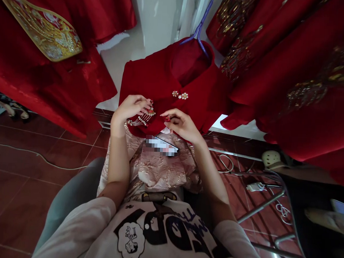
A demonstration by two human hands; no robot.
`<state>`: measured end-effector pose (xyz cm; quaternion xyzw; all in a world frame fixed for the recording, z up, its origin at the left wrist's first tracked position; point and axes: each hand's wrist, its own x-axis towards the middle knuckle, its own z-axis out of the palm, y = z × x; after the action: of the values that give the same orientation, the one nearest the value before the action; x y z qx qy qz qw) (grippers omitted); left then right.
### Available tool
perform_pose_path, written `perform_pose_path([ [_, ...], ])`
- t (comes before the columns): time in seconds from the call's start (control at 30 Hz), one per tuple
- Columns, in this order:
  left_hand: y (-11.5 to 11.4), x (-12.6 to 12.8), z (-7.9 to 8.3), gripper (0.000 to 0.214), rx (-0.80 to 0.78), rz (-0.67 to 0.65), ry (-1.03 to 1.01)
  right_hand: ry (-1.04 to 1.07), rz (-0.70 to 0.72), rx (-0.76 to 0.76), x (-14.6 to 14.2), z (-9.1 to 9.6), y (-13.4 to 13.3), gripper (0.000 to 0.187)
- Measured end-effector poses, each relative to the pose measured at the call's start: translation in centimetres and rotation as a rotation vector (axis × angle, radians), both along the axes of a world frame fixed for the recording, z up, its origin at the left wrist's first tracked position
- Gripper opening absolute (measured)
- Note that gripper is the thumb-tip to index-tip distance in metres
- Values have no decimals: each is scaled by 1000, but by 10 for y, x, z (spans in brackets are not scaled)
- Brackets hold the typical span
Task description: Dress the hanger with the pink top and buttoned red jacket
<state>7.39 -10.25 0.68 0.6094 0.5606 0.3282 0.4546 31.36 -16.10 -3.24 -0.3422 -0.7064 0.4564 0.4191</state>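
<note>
A red velvet garment (151,81) hangs in front of me, with a pearl-and-flower clasp (180,95) below its neckline. My left hand (133,106) is closed on a beaded tassel ornament (142,118), whose strands fan out over the red cloth. To its right, my right hand (183,125) is held with bent fingers drawn toward the thumb. Something small and red (168,119) shows at those fingertips, too small to name. Below the hands, a phone (162,146) lies on a shiny pink quilted fabric (162,168) across my lap.
A purple hanger (198,32) holds the garment's neck. Red embroidered clothes (312,66) hang at right, and another red garment (91,77) at left. A black chair (312,220) with metal legs stands at right. Cables (41,156) run over the tiled floor (8,198).
</note>
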Motion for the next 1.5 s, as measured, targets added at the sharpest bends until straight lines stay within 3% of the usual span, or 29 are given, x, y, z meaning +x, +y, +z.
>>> perform_pose_path([
  [0.17,4,-2,-9,24,86,81,-50,33,-211,-15,-29,-25,24,34],
  [0.37,8,3,-19,18,143,-37,-139,15,-484,-97,-57,-34,42,39],
  [0.5,10,9,-20,20,129,-7,-146,1,-446,-112,-61,-39,48,42],
  [0.6,7,10,-17,16,136,2,-175,94,-421,-188,-58,-41,51,38],
  [0.7,3,9,-14,15,146,-23,-192,165,-400,-226,-55,-41,54,47],
  [0.83,3,6,-15,19,185,-54,-157,116,-398,-154,-55,-41,54,52],
  [1.07,4,15,-19,17,344,23,6,-28,-604,90,-65,-34,42,28],
  [1.3,-2,18,-13,21,384,50,145,-77,-658,95,-68,-26,36,24],
  [1.5,4,12,-19,15,355,14,64,-77,-608,86,-68,-16,36,19],
])
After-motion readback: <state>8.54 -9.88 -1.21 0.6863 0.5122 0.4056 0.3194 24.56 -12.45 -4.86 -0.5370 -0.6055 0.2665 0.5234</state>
